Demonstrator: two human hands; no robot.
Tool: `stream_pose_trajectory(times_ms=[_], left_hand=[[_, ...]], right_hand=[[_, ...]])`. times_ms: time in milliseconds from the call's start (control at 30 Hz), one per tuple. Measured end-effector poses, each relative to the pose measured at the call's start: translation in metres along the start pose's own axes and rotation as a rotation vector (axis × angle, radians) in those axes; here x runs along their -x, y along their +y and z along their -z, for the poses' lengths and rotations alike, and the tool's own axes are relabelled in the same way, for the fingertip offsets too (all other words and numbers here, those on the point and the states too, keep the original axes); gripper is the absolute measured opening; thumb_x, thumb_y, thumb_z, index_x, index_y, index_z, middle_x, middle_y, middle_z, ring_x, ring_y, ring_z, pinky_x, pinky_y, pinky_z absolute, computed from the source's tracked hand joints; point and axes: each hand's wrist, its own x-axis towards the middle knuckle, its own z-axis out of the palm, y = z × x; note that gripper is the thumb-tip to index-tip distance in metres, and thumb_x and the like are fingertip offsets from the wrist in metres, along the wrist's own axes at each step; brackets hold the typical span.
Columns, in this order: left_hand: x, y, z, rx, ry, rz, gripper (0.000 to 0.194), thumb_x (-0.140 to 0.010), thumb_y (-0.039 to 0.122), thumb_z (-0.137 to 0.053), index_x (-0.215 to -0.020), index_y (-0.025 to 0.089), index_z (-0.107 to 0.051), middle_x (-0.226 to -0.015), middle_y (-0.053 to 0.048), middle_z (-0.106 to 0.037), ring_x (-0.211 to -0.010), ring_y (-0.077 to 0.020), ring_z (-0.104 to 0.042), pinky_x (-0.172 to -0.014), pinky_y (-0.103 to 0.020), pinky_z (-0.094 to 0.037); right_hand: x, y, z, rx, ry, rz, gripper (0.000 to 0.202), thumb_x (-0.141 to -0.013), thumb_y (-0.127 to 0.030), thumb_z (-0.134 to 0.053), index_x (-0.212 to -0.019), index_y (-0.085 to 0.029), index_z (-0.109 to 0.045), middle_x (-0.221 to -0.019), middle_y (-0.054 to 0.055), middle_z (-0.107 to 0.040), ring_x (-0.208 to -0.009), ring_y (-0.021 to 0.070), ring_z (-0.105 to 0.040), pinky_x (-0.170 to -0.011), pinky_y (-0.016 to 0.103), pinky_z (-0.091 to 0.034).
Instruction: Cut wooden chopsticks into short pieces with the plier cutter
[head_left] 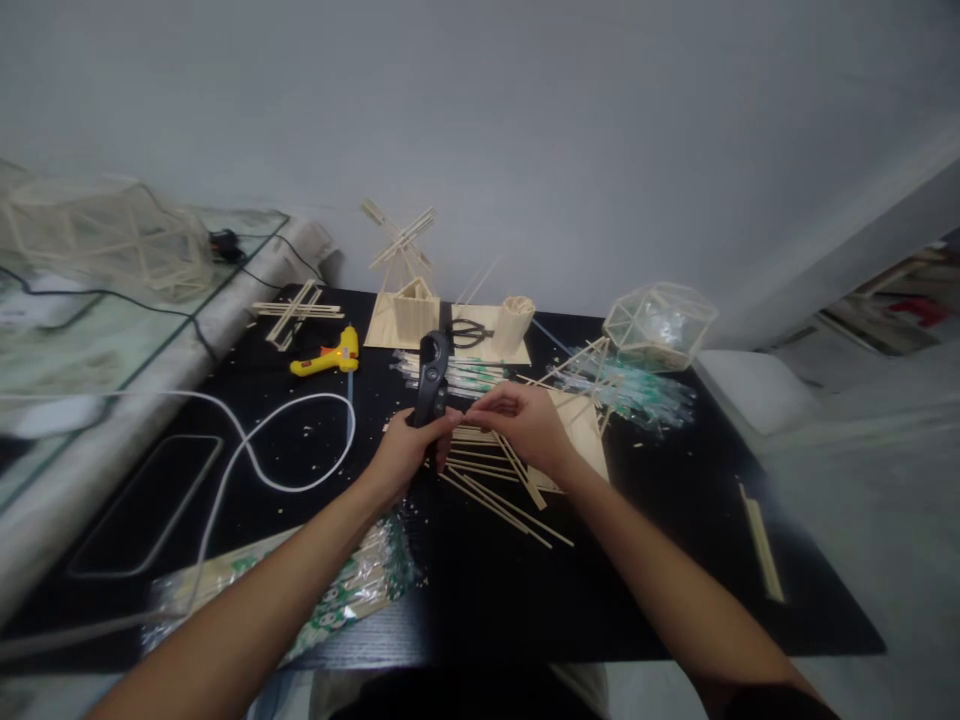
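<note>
My left hand [409,450] is wrapped round a black hand tool [431,375] that stands up out of the fist; its exact kind is unclear. My right hand [525,422] is closed in a pinch right beside my left thumb. Whatever lies between those fingertips is too small to make out. Below both hands, loose thin wooden sticks [499,500] lie in a spread. A flat wooden board [585,435] with a stick frame [600,375] on it sits partly behind my right wrist.
A yellow glue gun [328,353] lies left of a wooden windmill model [415,310]. Black-handled scissors [471,333] rest near a round stick tower [514,322]. Packaged sticks [360,580] lie in front, a white cable [259,470] loops at left, and a stick polyhedron [660,325] stands at right.
</note>
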Motion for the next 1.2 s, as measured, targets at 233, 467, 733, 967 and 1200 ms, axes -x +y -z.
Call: stream_pose_trajectory(times_ms=[233,467,733,967,1200], left_hand=[[-0.002,0.000,0.000,0.016,0.103,-0.017,0.038,-0.065,0.044,-0.085,-0.078,0.013,-0.067,-0.050,0.005,-0.052,-0.041,-0.0088,-0.048,-0.040,-0.022,-0.041],[-0.003,0.002,-0.001,0.056,0.100,0.050,0.042,-0.058,0.044,-0.088,-0.077,0.012,-0.067,-0.050,0.005,-0.053,-0.041,-0.0094,-0.049,-0.040,-0.022,-0.041],[-0.003,0.000,0.000,0.044,0.093,0.052,0.037,-0.064,0.043,-0.086,-0.077,0.014,-0.068,-0.051,0.005,-0.053,-0.041,-0.0089,-0.049,-0.040,-0.023,-0.041],[-0.004,0.000,0.001,0.061,0.118,0.030,0.042,-0.061,0.046,-0.087,-0.078,0.013,-0.067,-0.050,0.005,-0.053,-0.041,-0.0095,-0.049,-0.040,-0.023,-0.042],[-0.003,0.001,-0.001,0.082,0.137,0.030,0.041,-0.061,0.044,-0.088,-0.078,0.013,-0.068,-0.050,0.005,-0.053,-0.041,-0.0093,-0.049,-0.040,-0.023,-0.042]], right_hand=[[-0.046,-0.013,0.019,0.360,0.223,0.172,0.023,-0.084,-0.042,-0.071,-0.089,-0.020,-0.074,-0.094,0.008,-0.077,-0.089,0.0236,-0.072,-0.086,0.043,-0.058],[-0.109,-0.016,0.038,0.943,0.555,0.157,0.047,-0.085,-0.030,-0.066,-0.128,-0.013,-0.064,-0.147,0.024,-0.050,-0.141,0.0417,-0.041,-0.111,0.063,-0.035],[-0.122,-0.011,0.042,1.076,0.405,-0.028,0.046,-0.088,-0.038,-0.062,-0.127,-0.014,-0.063,-0.135,0.021,-0.059,-0.130,0.0414,-0.050,-0.106,0.060,-0.041],[-0.127,-0.006,0.045,1.053,0.461,0.030,0.048,-0.091,-0.031,-0.055,-0.133,-0.008,-0.058,-0.146,0.024,-0.052,-0.135,0.0390,-0.048,-0.109,0.055,-0.041],[-0.128,-0.001,0.049,1.042,0.437,0.038,0.046,-0.087,-0.028,-0.057,-0.129,-0.012,-0.063,-0.140,0.022,-0.059,-0.129,0.0386,-0.054,-0.107,0.056,-0.043]])
